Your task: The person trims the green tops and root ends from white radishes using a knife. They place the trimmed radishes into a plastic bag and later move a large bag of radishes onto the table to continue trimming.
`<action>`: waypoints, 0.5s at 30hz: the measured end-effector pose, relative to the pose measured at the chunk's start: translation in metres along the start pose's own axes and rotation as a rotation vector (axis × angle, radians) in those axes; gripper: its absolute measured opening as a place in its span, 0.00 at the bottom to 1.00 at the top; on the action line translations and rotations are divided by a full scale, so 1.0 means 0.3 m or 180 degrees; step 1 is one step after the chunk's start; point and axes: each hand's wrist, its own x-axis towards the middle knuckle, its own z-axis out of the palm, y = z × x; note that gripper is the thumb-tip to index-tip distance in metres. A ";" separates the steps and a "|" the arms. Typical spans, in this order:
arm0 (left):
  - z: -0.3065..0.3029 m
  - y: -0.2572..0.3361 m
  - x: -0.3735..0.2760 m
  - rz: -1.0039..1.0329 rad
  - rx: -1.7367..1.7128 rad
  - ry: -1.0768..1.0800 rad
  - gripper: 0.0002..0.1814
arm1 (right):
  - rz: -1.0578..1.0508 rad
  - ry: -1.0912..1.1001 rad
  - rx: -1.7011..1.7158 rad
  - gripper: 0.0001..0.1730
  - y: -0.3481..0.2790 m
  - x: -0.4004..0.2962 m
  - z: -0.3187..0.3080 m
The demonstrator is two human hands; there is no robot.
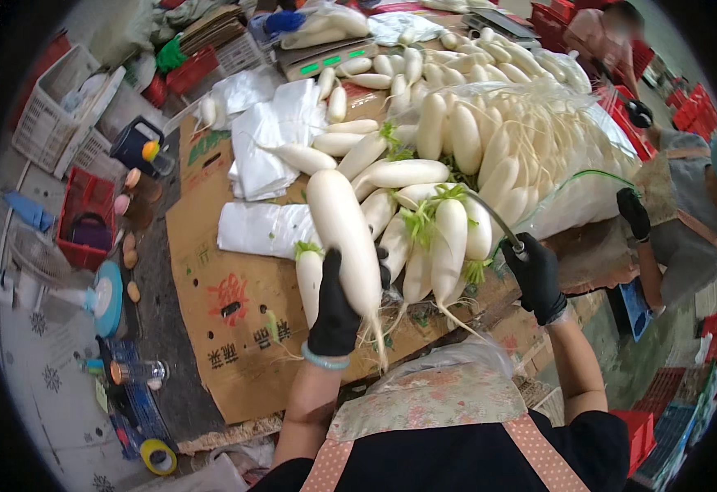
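Observation:
My left hand (335, 313), in a black glove, grips a large white radish (343, 240) whose thin root points down toward me. My right hand (533, 273), also gloved in black, is closed around the handle of a curved metal blade (495, 216), which reaches over the radish pile. Under the blade lie radishes with short green leaf stubs (449, 246). Another radish (309, 280) lies just left of my left hand. Folded white plastic bags (263, 229) rest on the flattened cardboard (211, 295) covering the table. A large clear bag full of radishes (579, 166) stands at the right.
A digital scale (327, 60) bears bagged radishes at the back, near a blue-gloved hand (284, 22) of another person. Co-workers stand at the right, one with a black-gloved hand (634, 214) by the big bag. A glass bottle (140, 372) and yellow tape (158, 456) are at the left.

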 end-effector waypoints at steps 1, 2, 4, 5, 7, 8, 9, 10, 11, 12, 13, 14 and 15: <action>0.057 0.006 0.028 0.0218 0.0261 0.0255 0.29 | -0.0016 0.0133 0.0122 0.08 -0.003 0.005 0.021; 0.081 0.014 0.042 0.0450 0.0532 0.0524 0.29 | 0.0235 0.0031 0.0406 0.08 -0.041 0.012 0.043; 0.047 0.002 0.060 0.0440 0.0412 0.0628 0.28 | 0.0553 -0.0223 0.1139 0.08 -0.101 0.002 0.082; 0.033 -0.011 0.067 0.0468 0.0394 0.0701 0.28 | 0.0651 -0.0393 0.1575 0.07 -0.136 -0.006 0.096; 0.017 -0.022 0.073 0.0400 0.0266 0.0760 0.27 | 0.0811 -0.0678 0.1726 0.07 -0.176 -0.012 0.138; 0.008 -0.027 0.078 0.0364 0.0203 0.0790 0.27 | 0.0926 -0.0735 0.1795 0.08 -0.179 -0.019 0.158; -0.006 -0.029 0.098 0.0482 0.0409 0.0890 0.26 | 0.0992 -0.0788 0.1849 0.08 -0.181 -0.015 0.174; -0.015 -0.028 0.123 0.0601 0.0615 0.0991 0.26 | 0.0953 -0.0808 0.2047 0.08 -0.182 -0.023 0.187; -0.019 -0.003 0.151 0.0619 0.0873 0.0849 0.25 | 0.1027 -0.0820 0.2177 0.08 -0.187 -0.024 0.191; -0.010 0.024 0.176 0.0658 0.1129 0.0713 0.25 | 0.1143 -0.0865 0.2342 0.08 -0.180 -0.023 0.195; 0.010 0.068 0.212 0.1086 0.1760 0.0335 0.23 | 0.1257 -0.0925 0.2513 0.08 -0.172 -0.020 0.200; 0.029 0.104 0.242 0.1572 0.2309 0.0023 0.22 | 0.1343 -0.0915 0.2415 0.08 -0.168 -0.021 0.192; 0.064 0.152 0.286 0.1582 0.2210 0.0143 0.21 | 0.1421 -0.0892 0.2336 0.08 -0.165 -0.018 0.182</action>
